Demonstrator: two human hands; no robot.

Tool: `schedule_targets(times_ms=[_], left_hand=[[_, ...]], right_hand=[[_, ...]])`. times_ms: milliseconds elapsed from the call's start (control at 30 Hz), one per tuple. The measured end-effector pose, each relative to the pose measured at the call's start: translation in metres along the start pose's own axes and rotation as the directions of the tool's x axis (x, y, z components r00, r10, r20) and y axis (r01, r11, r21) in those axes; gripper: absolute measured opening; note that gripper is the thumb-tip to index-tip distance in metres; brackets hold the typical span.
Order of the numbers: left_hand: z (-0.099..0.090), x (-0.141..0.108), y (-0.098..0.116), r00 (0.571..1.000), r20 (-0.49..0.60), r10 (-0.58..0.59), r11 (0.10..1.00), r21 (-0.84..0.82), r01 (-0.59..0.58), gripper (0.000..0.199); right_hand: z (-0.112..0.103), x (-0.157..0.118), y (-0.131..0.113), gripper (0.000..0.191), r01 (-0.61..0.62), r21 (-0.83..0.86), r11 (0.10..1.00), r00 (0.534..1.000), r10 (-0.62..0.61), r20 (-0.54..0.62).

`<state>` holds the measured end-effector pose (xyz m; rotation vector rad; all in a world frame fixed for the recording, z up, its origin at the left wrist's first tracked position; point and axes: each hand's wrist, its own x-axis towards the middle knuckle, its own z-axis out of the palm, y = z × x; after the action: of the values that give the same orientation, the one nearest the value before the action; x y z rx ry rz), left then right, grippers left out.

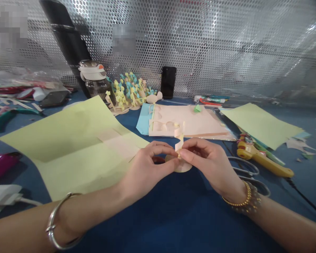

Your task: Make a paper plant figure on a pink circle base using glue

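A curled pale yellow and pink paper strip (179,136) rises in a spiral from a round beige paper disc (179,166). My left hand (147,168) pinches the disc and the strip's foot from the left, with a silver bangle on its wrist. My right hand (206,160) closes on the strip's base from the right, wearing gold and beaded bracelets. The fingertips of both hands nearly meet, hiding where the strip joins the disc.
A pale green sheet (68,140) lies left of my hands, and a pink sheet with cut-out circles (192,121) lies ahead. Scissors (246,167) and a yellow tool (260,156) lie right. Paper figures (129,93), a bottle (93,79) and a phone (168,82) stand behind.
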<state>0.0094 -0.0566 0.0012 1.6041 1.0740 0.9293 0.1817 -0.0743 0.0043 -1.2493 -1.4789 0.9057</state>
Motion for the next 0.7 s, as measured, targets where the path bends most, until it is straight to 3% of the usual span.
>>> schedule_targets(times_ms=[367,700], left_hand=[[0.0001,0.0017,0.0008,0.999,0.014,-0.042,0.998,-0.044,0.042,0.009],[-0.0020,-0.0008,0.0022,0.999,0.048,-0.026,0.987,-0.160,0.034,0.014]], right_hand=[[-0.0014,0.0007,0.0025,0.015,-0.055,0.138,0.989,0.998,0.049,0.042],[-0.0052,0.0014,-0.0060,0.019,-0.054,-0.048,0.997,0.979,0.062,0.196]])
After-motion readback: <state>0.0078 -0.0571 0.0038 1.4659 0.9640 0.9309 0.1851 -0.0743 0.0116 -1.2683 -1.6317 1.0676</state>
